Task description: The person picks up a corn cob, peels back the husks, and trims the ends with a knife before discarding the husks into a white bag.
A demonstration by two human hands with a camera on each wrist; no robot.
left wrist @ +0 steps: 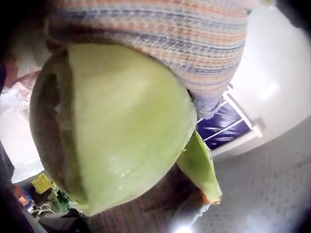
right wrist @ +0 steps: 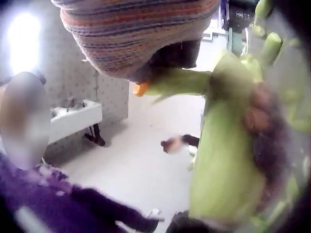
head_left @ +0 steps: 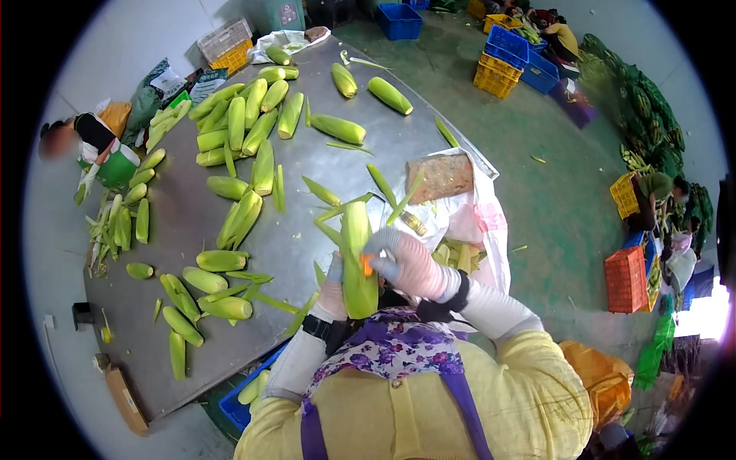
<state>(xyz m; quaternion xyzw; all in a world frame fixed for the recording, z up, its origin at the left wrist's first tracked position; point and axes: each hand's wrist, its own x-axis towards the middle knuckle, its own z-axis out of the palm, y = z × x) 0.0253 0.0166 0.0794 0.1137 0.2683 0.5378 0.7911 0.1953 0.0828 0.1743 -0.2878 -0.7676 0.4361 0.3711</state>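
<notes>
An ear of corn in green husk (head_left: 357, 253) stands upright before the chest. My left hand (head_left: 332, 293), in a striped knit glove, grips its side; in the right wrist view the left fingers (right wrist: 261, 114) curl round the husk. My right hand (head_left: 418, 267), gloved too, is at the ear's other side with fingers bent. A husk leaf (right wrist: 180, 82) runs from the ear to beneath the right hand, which pinches it. Something small and orange (right wrist: 140, 89) shows at that hand's fingers; what it is, I cannot tell. The husk fills much of the left wrist view (left wrist: 126, 126).
Many husked ears (head_left: 245, 115) lie across the metal table (head_left: 291, 238). Beyond my right hand are a brown block (head_left: 439, 178) and a white bag (head_left: 491, 222) holding husk pieces. Stacked crates (head_left: 497, 75) and other people are on the floor to the right; another person is at the left.
</notes>
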